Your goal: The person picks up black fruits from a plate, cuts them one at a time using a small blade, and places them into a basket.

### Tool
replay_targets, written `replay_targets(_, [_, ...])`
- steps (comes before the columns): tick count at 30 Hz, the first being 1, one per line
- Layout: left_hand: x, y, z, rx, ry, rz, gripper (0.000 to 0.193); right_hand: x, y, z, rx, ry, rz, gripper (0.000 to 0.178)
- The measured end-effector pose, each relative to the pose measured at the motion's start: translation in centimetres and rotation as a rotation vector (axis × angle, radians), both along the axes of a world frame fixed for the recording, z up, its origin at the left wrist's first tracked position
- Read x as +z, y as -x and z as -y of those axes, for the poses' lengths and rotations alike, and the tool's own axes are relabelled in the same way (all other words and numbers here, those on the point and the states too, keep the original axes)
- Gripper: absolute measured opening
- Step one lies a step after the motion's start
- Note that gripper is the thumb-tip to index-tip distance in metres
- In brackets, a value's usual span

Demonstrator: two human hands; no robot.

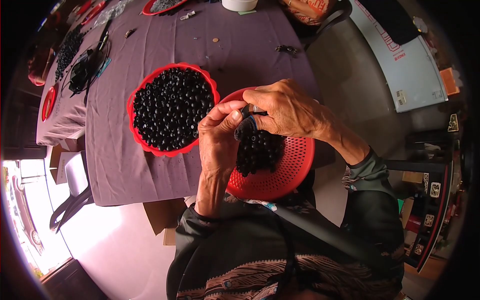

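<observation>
My left hand (pixel 216 142) and my right hand (pixel 292 110) meet above a red perforated basket (pixel 297 160), fingertips close together. Between them is a small black piece (pixel 245 111), pinched by the left thumb and fingers; its exact kind is too small to tell. The right fingers are closed at the same spot, and what they grip is partly hidden. A dark cover with a blue edge (pixel 244 129) appears to sit on the tip of the right thumb. Below the hands, black rounded pieces (pixel 257 156) lie heaped in the basket.
Left of the basket, a red scalloped bowl (pixel 137 139) full of black rounded pieces stands on the purple tablecloth (pixel 120 172). Farther left lie a black cabled object (pixel 82 75) and loose black pieces (pixel 67 52). A white container (pixel 239 5) stands at the far edge, near another person's arm (pixel 302 7).
</observation>
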State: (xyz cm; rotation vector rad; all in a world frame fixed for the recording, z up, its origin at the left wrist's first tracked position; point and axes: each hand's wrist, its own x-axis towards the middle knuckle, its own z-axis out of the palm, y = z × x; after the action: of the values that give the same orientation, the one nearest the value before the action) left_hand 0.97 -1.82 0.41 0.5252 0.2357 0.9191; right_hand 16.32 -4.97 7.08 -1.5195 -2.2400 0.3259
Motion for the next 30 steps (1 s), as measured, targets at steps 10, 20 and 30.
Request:
replay_targets(10, [0.1,0.0,0.3,0.009,0.0,-0.052,0.017,-0.8,-0.2,0.3,0.002,0.006,-0.07,0.031])
replay_targets(20, [0.0,-0.1,0.2,-0.03,0.028,0.016,0.015,-0.7,-0.5,0.2,0.019,-0.006,-0.096,0.034])
replay_targets(30, [-0.3,0.0,0.1,-0.042,0.043,0.042,0.016,-0.3,-0.1,0.0,0.002,0.013,-0.065,0.042])
